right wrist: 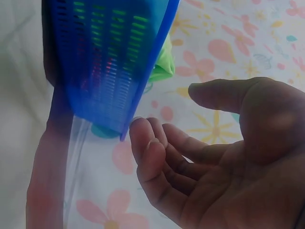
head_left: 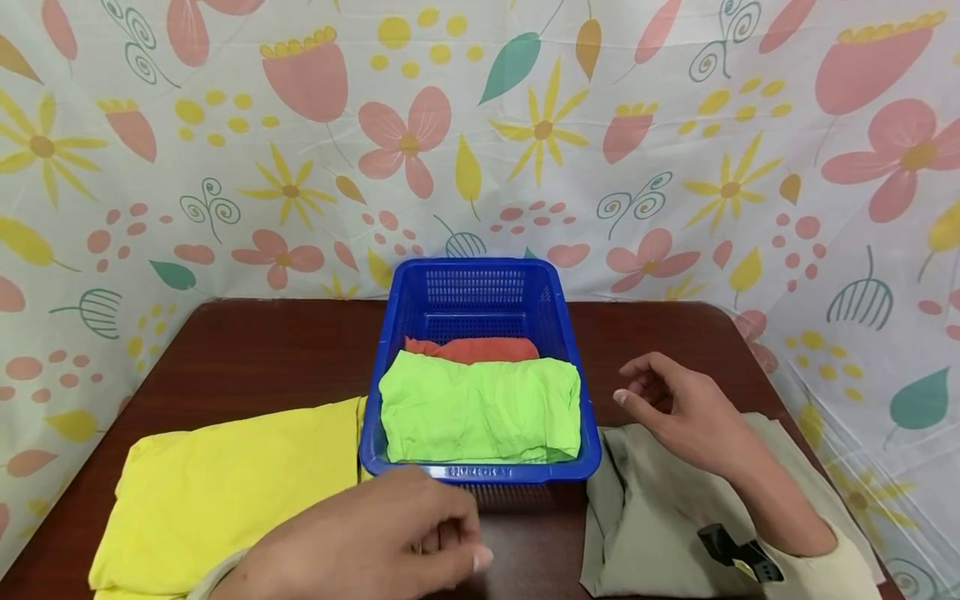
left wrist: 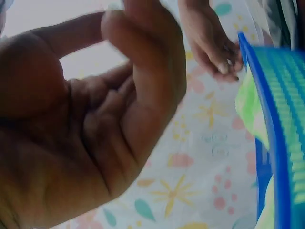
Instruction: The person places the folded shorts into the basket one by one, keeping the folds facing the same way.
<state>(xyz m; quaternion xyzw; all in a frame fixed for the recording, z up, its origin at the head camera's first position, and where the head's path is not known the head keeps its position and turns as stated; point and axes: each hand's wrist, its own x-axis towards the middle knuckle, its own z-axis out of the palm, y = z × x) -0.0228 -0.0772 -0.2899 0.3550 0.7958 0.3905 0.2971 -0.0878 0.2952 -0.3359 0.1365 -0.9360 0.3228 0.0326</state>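
Observation:
A blue plastic basket (head_left: 480, 473) stands mid-table in the head view. Inside it, a folded lime-green cloth (head_left: 483, 408) lies at the near end, with a red cloth (head_left: 491, 349) partly hidden behind it. My left hand (head_left: 375, 533) hovers just in front of the basket's near rim, its fingers loosely bent around nothing; the left wrist view shows the bare palm. To the right of the basket, my right hand (head_left: 693, 417) hangs above a folded grey-green cloth (head_left: 660, 517). Its fingers are loosely curved and hold nothing, as the right wrist view also shows (right wrist: 190, 162).
A folded yellow cloth (head_left: 240, 467) lies on the dark wood table (head_left: 285, 350), left of the basket. A white curtain (head_left: 480, 133) with printed flowers and leaves hangs behind and beside the table. A black band (head_left: 738, 552) sits at my right wrist.

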